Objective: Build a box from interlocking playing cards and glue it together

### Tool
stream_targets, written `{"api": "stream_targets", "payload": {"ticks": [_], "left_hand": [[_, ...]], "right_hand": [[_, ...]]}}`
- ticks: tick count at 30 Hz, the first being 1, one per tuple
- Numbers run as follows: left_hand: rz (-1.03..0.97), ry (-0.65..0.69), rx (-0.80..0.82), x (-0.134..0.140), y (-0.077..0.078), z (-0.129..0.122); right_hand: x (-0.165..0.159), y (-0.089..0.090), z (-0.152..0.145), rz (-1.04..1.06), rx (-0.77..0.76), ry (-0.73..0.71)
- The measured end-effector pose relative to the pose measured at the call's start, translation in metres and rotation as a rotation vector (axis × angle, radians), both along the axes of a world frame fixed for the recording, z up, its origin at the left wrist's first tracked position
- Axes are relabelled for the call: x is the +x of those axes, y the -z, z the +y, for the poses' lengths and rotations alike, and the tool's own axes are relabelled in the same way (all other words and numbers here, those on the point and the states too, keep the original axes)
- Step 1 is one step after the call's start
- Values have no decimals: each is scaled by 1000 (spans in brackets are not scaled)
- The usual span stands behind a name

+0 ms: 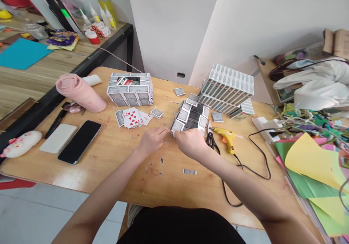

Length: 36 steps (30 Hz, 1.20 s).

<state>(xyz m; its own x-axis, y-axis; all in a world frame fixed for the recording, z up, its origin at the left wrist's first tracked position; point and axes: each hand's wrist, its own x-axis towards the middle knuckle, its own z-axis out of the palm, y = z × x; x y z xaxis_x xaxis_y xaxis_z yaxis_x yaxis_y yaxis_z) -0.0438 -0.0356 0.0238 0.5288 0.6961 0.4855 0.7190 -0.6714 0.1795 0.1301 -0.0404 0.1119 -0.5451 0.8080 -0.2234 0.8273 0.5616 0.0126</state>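
A small structure of folded playing cards (192,116) with grey patterned backs lies at the middle of the wooden table (109,164). My left hand (151,140) and my right hand (191,142) meet at its near left corner, both pinching the card edge there. Fanned face-up red cards (133,118) lie to the left. A box built of cards (130,88) stands behind them. A larger block of stacked card pieces (227,87) leans at the back right.
A yellow glue gun (226,138) with black cord and black scissors (210,140) lie right of my hands. A pink bottle (79,93), two phones (79,141) and a plush case (20,143) sit left. Coloured paper (313,164) piles at right.
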Motion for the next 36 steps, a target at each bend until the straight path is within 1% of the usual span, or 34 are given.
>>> {"api": "stream_targets", "payload": {"ticks": [3,6,10,13,17,21,24,26,29,32,34,36], "left_hand": [[-13,4,-17,0,2,0],[-21,2,-18,-1,5,0],[-19,-4,-14,-1,6,0],[-23,-9,2,1,7,0],[-44,-22,7,3,7,-2],[-103,-30,-54,2,3,-7],[-256,-15,-160,2,-7,-7],[-342,47,-234,4,-14,-3],[-407,195,-298,10,-17,9],[-492,292,-307,16,-11,21],[-527,309,-311,18,-5,26],[-535,309,-319,19,-2,28]], "right_hand": [[-3,-1,-1,0,-22,-31],[-5,-3,1,-19,-42,-27],[-4,-8,9,-69,-86,-6],[-3,-9,16,-82,-113,-34],[0,-6,20,-67,-80,-67],[13,-8,19,2,-41,38],[28,-9,15,169,-76,99],[36,-5,11,292,-100,117],[41,11,0,434,-84,197],[36,32,-13,579,-34,357],[31,44,-20,619,-34,454],[26,52,-25,643,-24,500]]}}
